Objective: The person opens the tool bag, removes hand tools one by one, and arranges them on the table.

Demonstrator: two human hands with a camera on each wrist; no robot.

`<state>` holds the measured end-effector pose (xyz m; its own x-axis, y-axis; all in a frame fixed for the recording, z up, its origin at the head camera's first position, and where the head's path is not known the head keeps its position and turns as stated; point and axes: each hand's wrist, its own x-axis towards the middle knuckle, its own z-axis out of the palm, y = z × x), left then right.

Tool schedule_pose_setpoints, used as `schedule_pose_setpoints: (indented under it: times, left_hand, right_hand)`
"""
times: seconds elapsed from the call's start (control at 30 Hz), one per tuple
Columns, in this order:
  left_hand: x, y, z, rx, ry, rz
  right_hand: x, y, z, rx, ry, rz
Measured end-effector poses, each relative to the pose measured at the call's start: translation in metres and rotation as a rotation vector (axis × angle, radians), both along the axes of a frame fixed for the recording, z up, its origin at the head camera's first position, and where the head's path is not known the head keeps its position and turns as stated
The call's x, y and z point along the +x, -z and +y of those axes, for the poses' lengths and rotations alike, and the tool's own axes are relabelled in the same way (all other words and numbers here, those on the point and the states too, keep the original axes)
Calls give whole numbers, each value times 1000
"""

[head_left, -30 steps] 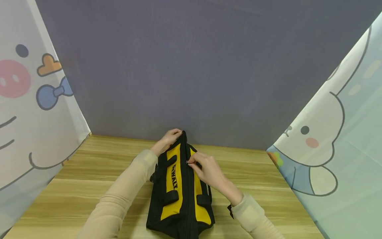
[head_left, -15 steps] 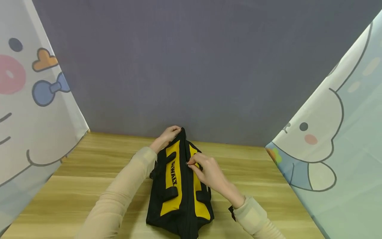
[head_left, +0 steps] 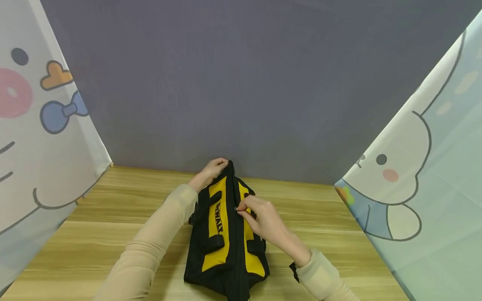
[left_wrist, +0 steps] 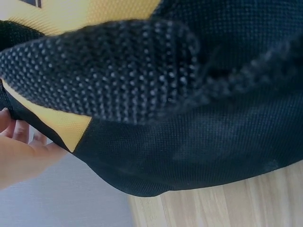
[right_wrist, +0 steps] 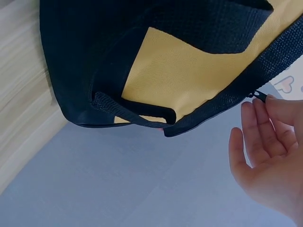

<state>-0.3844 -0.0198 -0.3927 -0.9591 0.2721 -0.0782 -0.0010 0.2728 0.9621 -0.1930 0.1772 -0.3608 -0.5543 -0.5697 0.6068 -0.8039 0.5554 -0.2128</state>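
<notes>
A black and yellow DEWALT tool bag (head_left: pixel 217 240) lies lengthwise on the wooden table, its zipper running along the top. My left hand (head_left: pixel 213 169) grips the bag's far end beside the zipper. In the left wrist view that hand (left_wrist: pixel 26 153) is partly cut off behind a black strap (left_wrist: pixel 109 71). Roughly midway along the zipper, my right hand (head_left: pixel 263 215) pinches the zipper pull between thumb and finger. The right wrist view shows the black pull (right_wrist: pixel 259 96) at the fingertips of that hand (right_wrist: pixel 270 151), its other fingers loosely bent.
Wood-grain table (head_left: pixel 143 209) surrounds the bag. A grey fabric wall (head_left: pixel 226 83) rises close behind the bag's far end. Cartoon-printed panels flank the table, one on the left (head_left: pixel 49 167) and one on the right (head_left: pixel 399 167).
My right hand has slid the zipper pull a short way toward the bag's near end. The left hand stays at the far end. The head view has shifted slightly.
</notes>
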Motion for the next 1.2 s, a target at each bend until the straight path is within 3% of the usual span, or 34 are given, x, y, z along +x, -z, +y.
schedule_pose_setpoints:
  times: [0.83,1.2]
  left_hand:
    - [0,0,-1,16,-2,-20]
    - [-3,0,-1,5,8,-21]
  right_hand:
    - [13,2,1,-26,-50,10]
    - [19,2,2,-35,-58,-51]
